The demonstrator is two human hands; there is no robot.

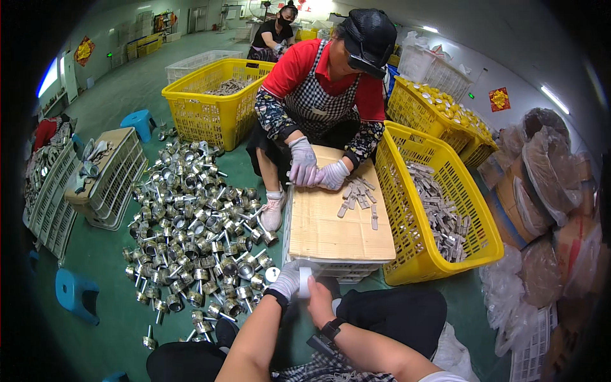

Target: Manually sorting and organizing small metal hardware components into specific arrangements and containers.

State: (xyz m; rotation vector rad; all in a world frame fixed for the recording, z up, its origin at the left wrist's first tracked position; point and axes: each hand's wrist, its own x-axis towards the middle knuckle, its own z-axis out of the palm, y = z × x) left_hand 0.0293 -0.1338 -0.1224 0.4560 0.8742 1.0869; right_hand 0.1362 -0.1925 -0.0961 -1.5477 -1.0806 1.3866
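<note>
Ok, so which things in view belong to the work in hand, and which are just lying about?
Seemingly part of the work:
- white cylinder, between the left hand and right hand
- metal cups with rods, piled on the floor
- flat metal strips on the cardboard

Probably just lying about:
- blue stools
- clear plastic bags

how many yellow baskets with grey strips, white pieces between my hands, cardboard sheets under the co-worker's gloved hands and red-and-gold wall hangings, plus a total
Yellow baskets with grey strips: 2
White piece between your hands: 1
Cardboard sheet under the co-worker's gloved hands: 1
Red-and-gold wall hangings: 2
Total: 6
</note>
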